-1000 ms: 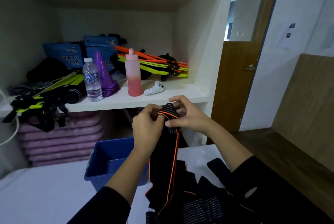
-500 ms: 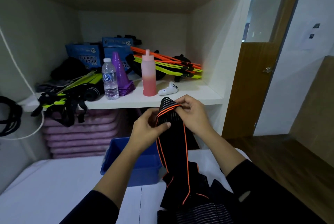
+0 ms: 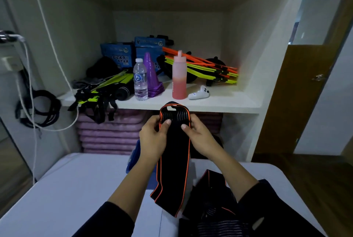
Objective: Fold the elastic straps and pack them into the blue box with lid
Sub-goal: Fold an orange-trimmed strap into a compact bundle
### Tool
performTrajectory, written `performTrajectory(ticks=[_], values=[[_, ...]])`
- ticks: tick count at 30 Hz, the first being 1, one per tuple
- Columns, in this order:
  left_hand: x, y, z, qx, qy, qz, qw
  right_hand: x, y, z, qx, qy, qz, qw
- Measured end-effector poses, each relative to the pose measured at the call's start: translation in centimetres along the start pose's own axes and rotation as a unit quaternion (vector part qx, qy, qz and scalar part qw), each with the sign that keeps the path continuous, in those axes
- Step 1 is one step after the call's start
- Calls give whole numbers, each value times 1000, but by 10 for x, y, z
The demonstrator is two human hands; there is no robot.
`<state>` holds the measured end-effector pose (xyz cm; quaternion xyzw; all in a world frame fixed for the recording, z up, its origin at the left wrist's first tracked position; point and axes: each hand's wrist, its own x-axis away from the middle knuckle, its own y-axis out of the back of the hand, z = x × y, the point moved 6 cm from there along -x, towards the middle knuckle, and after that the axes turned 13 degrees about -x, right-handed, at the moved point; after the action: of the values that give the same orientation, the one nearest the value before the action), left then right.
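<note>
I see my left hand (image 3: 152,137) and right hand (image 3: 198,137) both gripping the black elastic strap (image 3: 174,152) by its top. It hangs straight down, long way up-and-down, above the white counter (image 3: 76,189).

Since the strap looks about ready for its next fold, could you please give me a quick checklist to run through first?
1. Both hands on the strap: left hand and right hand pinch the elastic strap near its top. Ok.
2. Strap flat, untwisted: ok.
3. Lower end free: hangs over the white table beside the other straps; touching them, cannot tell.
4. Blue box within reach: mostly hidden behind the left arm. Cannot tell.
5. Lid: not visible. Cannot tell.
</note>
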<state>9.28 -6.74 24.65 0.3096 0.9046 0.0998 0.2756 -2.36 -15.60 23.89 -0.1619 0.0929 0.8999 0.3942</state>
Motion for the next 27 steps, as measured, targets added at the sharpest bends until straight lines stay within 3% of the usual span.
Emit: performTrajectory(ticks=[6, 18, 27], values=[[14, 33, 31, 28, 71, 25, 997, -10, -62, -11, -9, 3, -31, 999], [-3, 135, 76, -63, 29, -41, 997, -23, -175, 4, 27, 25, 29, 999], [-11, 221, 90, -78, 6, 19, 997, -22, -242, 14, -27, 57, 42, 997]])
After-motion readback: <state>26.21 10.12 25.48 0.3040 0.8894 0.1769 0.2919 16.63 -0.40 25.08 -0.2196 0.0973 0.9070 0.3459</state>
